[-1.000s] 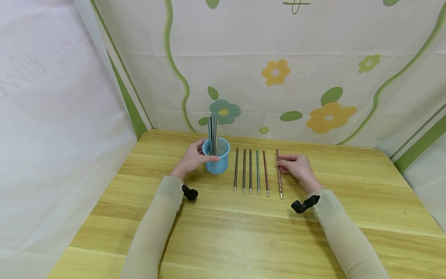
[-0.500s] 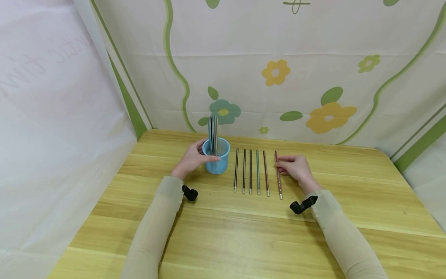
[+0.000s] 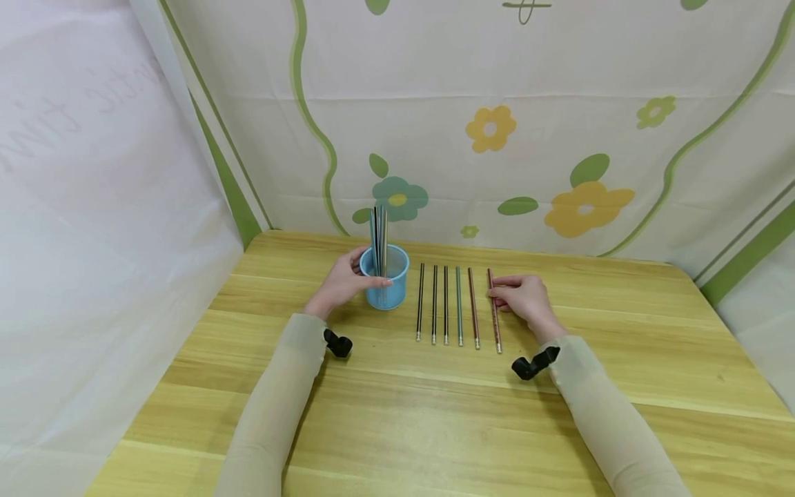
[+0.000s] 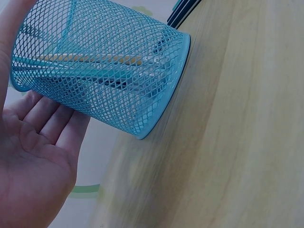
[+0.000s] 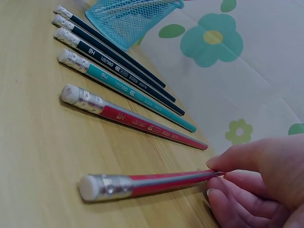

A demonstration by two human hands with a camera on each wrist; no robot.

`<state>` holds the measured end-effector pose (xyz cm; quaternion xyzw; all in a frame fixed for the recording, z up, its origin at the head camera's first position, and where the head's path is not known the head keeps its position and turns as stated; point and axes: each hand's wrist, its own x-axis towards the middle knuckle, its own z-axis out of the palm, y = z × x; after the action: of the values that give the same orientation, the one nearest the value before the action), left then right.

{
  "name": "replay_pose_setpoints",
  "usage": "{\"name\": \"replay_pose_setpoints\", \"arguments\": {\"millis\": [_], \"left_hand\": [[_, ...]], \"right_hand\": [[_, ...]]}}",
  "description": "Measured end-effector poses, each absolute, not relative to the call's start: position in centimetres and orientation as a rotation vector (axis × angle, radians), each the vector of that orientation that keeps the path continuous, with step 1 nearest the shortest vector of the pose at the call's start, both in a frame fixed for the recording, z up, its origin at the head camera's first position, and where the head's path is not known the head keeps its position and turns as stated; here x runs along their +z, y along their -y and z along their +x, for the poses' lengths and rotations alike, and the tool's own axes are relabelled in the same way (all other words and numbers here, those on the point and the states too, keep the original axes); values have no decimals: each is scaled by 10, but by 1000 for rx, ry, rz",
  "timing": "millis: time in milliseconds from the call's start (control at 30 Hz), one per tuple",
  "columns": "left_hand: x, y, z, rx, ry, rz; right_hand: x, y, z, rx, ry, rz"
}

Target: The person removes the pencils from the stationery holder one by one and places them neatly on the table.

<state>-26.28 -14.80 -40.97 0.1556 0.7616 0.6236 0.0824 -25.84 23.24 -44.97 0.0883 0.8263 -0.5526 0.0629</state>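
Note:
My left hand (image 3: 341, 281) grips a light blue mesh pencil cup (image 4: 109, 61), its thumb across the front and the other fingers round the back. Several pencils (image 3: 379, 238) stand upright inside the cup. At the right end of a row on the table, my right hand (image 3: 523, 301) pinches a red pencil (image 5: 156, 184) between thumb and fingers near its far end; its white eraser points toward me. To its left lie another red pencil (image 5: 142, 124), a green pencil (image 5: 137, 95) and three black pencils (image 3: 434, 304), roughly parallel with erasers toward me.
The wooden table (image 3: 397, 414) runs up to a white cloth backdrop (image 3: 422, 138) printed with flowers and leaves. White cloth (image 3: 105, 276) also hangs at the left side. A black wrist mount (image 3: 338, 343) sits on each sleeve.
My right hand has shifted slightly left with the red pencil, bringing it closer to the other red one. The left hand and the cup stay in place.

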Motion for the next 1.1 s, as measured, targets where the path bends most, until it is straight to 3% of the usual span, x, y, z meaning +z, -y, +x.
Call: {"name": "replay_pose_setpoints", "arguments": {"millis": [933, 1100], "left_hand": [[-406, 148, -261, 1846, -2279, 446], [-429, 150, -275, 1855, -2307, 461]], "right_hand": [[-455, -225, -260, -1619, -2607, 267], [-454, -225, -259, -1618, -2612, 266]]}}
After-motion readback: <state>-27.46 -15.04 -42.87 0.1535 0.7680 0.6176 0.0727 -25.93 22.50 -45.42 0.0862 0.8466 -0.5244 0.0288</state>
